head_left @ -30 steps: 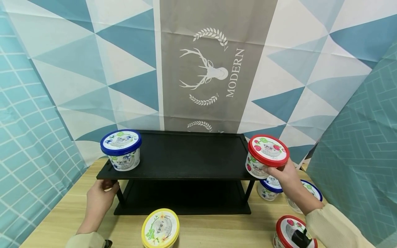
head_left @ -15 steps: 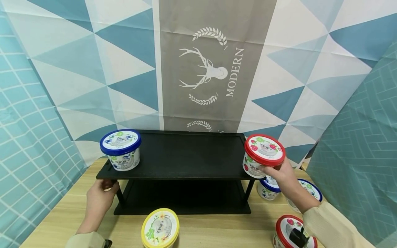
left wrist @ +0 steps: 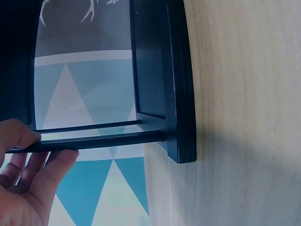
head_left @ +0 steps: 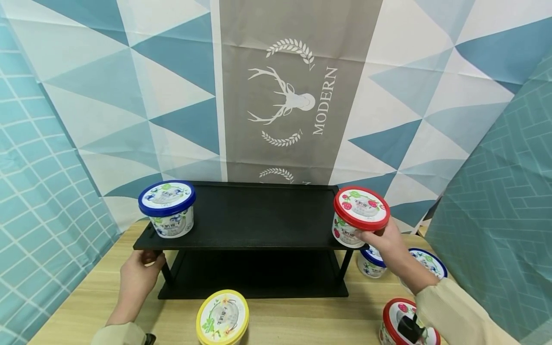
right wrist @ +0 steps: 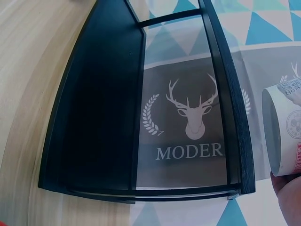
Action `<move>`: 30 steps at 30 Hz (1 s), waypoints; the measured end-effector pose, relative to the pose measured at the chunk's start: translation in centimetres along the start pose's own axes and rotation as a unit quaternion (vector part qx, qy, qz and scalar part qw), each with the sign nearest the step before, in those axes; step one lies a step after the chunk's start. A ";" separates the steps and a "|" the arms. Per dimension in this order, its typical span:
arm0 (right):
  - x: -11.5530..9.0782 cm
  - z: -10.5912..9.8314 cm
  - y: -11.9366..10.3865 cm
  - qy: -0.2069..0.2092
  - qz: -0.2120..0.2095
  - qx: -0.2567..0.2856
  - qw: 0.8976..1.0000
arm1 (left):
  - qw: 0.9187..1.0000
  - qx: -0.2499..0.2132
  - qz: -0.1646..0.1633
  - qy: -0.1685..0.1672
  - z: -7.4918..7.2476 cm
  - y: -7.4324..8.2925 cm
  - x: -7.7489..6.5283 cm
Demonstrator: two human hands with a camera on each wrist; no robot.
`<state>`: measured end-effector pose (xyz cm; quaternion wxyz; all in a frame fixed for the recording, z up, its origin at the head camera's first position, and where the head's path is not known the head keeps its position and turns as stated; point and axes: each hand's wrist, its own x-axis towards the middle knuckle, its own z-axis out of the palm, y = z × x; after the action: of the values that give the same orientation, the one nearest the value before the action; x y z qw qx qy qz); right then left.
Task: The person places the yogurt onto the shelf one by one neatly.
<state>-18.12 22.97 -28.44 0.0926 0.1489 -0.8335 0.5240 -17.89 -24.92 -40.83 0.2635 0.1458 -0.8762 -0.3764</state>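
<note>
A black two-tier shelf stands on the table. My left hand grips its front left post just under the top board, thumb on one side and fingers on the other. In my right hand is a round tub with a red lid, upright at the right end of the top board. The right wrist view shows the tub's base a little apart from the board. A blue-lidded tub stands on the board's left end.
A yellow-lidded tub stands in front of the shelf. To the right are a blue-lidded tub, another blue-lidded one partly behind my arm, and a red-lidded tub. Printed cloth hangs behind the shelf.
My right hand has moved slightly left with the red-lidded tub, bringing it further over the top board's right end. My left hand keeps its grip on the post.
</note>
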 end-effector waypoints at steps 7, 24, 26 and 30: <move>0.0 0.2 -0.1 0.000 -0.004 0.010 1.000 | 1.000 0.005 -0.001 0.003 0.1 0.1 0.0; 0.3 0.8 -0.3 -0.006 -0.024 0.021 0.999 | 1.000 0.003 -0.001 0.008 0.1 0.0 0.0; 0.3 0.9 -0.3 -0.009 -0.022 0.026 0.999 | 1.000 0.005 -0.001 0.009 0.1 0.0 0.0; 0.5 1.1 -0.4 -0.015 -0.023 0.033 0.999 | 1.000 0.006 -0.002 0.008 0.1 0.0 0.0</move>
<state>-18.45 21.77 -28.44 0.0876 0.1789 -0.8133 0.5466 -17.95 -24.88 -40.89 0.2687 0.1518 -0.8763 -0.3701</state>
